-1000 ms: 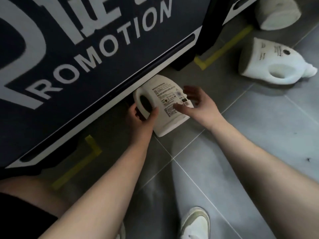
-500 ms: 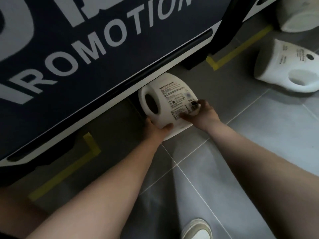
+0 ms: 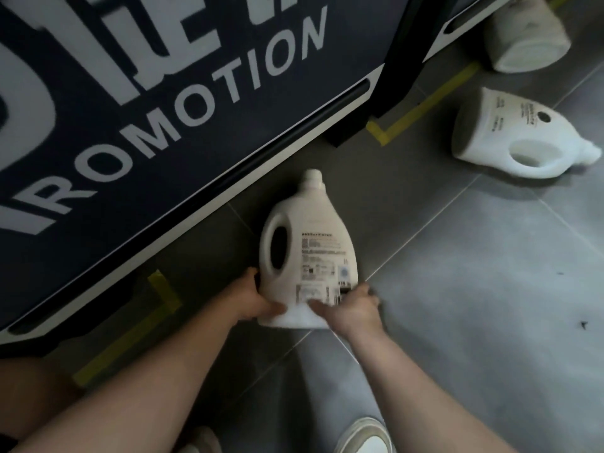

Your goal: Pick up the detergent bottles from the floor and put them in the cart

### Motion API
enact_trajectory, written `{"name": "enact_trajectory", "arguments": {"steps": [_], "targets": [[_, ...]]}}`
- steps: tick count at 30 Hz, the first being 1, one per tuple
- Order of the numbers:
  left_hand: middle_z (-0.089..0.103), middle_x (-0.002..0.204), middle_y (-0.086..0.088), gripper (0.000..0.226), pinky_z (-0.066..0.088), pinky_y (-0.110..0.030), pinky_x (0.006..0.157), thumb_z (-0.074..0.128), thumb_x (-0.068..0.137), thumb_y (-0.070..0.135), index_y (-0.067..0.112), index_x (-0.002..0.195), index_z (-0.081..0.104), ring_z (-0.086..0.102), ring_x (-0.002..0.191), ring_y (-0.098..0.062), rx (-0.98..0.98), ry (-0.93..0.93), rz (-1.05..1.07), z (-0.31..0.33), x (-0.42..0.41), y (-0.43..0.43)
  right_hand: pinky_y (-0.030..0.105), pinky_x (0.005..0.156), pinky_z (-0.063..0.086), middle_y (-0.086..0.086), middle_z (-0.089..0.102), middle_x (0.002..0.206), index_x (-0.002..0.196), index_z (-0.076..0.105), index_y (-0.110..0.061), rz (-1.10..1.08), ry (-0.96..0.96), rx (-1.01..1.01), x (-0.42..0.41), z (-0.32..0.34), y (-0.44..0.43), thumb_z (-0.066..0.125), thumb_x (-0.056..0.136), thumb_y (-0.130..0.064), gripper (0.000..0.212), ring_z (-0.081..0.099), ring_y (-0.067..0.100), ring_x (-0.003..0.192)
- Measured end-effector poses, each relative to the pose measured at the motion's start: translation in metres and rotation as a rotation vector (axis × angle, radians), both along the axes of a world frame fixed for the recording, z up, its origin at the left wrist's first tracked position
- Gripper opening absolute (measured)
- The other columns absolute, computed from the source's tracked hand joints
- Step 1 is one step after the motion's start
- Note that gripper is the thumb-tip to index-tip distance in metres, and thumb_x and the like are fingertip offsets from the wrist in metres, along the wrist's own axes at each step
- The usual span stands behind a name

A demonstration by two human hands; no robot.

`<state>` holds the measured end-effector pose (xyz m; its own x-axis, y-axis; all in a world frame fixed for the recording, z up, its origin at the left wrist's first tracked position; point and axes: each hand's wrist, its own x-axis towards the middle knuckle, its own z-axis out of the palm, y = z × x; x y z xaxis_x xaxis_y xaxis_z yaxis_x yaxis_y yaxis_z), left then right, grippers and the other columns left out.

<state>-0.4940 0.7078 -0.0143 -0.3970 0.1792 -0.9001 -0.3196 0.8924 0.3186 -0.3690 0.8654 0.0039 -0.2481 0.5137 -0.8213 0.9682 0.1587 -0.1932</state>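
Bottle in hand: white detergent bottle (image 3: 307, 253) with a built-in handle, cap pointing away from me toward the dark panel, label side up. It's a bit blurry so I can't read the print. I can't tell if its base is resting on the floor or just off it.

Left hand: my left hand (image 3: 253, 300) is wrapped around the bottom left corner of that bottle, fingers curled tight, thumb on the front.

Right hand: my right hand (image 3: 348, 308) is clamped on the bottom right corner, thumb laid across the lower label, fingers round the side. So both hands have the same bottle by its base.

Where it sits: just in front of the lower edge of the big dark panel (image 3: 137, 132), over the grey tile floor (image 3: 474, 305), right above a tile seam.

Second bottle: another white bottle (image 3: 510, 138) lies on its side well off to the right, handle hole facing up, cap pointing right.

Third bottle: a third bottle (image 3: 526, 34) is further back at top right, on its side by the panel's corner, partly cut off by the frame.

Panel: white lettering, reads "ROMOTION" from what's visible.

Floor marks: yellow tape (image 3: 421, 106) corners stuck on the tiles by the panel.

Feet: my pale shoe (image 3: 362, 436) at the bottom edge.
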Motion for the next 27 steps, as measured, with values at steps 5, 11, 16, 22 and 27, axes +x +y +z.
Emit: {"name": "enact_trajectory", "arguments": {"steps": [5, 11, 16, 22, 27], "targets": [[0.048, 0.160, -0.012, 0.114, 0.047, -0.046, 0.114, 0.096, 0.071, 0.039, 0.010, 0.160, 0.031, 0.050, 0.143, -0.033, -0.089, -0.101, -0.147, 0.002, 0.015, -0.008, 0.038, 0.105, 0.054, 0.010, 0.052, 0.149, 0.149, 0.035, -0.007, -0.006, -0.147, -0.191, 0.038, -0.013, -0.009, 0.095, 0.067, -0.055, 0.112, 0.061, 0.027, 0.132], [0.043, 0.164, -0.013, 0.129, 0.039, -0.044, 0.120, 0.090, 0.069, 0.061, 0.017, 0.167, 0.018, 0.047, 0.146, -0.034, 0.134, 0.039, 0.169, -0.012, 0.009, 0.015, 0.035, 0.106, 0.048, 0.012, 0.049, 0.157, 0.159, 0.032, -0.010, -0.176, 0.090, -0.165, 0.011, -0.015, 0.023, 0.090, 0.071, -0.061, 0.117, 0.060, 0.031, 0.135], [0.047, 0.161, -0.010, 0.112, 0.039, -0.046, 0.121, 0.087, 0.078, 0.053, 0.019, 0.165, 0.026, 0.049, 0.144, -0.032, 0.190, 0.087, 0.206, -0.019, 0.002, 0.024, 0.029, 0.088, 0.055, -0.001, 0.068, 0.123, 0.147, 0.050, -0.013, -0.222, 0.191, -0.231, 0.006, -0.025, 0.026, 0.089, 0.070, -0.063, 0.100, 0.072, 0.017, 0.099], [0.054, 0.154, -0.007, 0.106, 0.044, -0.045, 0.117, 0.093, 0.074, 0.043, 0.017, 0.160, 0.037, 0.056, 0.137, -0.029, 0.248, 0.090, 0.242, -0.020, 0.002, 0.021, 0.038, 0.091, 0.064, 0.006, 0.080, 0.106, 0.118, 0.064, -0.010, -0.348, 0.219, -0.297, 0.010, -0.028, 0.024, 0.098, 0.066, -0.050, 0.074, 0.079, 0.022, 0.091], [0.061, 0.146, -0.007, 0.102, 0.047, -0.051, 0.114, 0.097, 0.071, 0.035, 0.018, 0.156, 0.044, 0.060, 0.130, -0.028, 0.315, 0.139, 0.287, -0.010, -0.002, 0.029, 0.040, 0.088, 0.065, 0.006, 0.081, 0.104, 0.124, 0.064, -0.008, -0.408, 0.319, -0.278, 0.013, -0.028, 0.033, 0.103, 0.057, -0.047, 0.087, 0.081, 0.022, 0.088]]}}
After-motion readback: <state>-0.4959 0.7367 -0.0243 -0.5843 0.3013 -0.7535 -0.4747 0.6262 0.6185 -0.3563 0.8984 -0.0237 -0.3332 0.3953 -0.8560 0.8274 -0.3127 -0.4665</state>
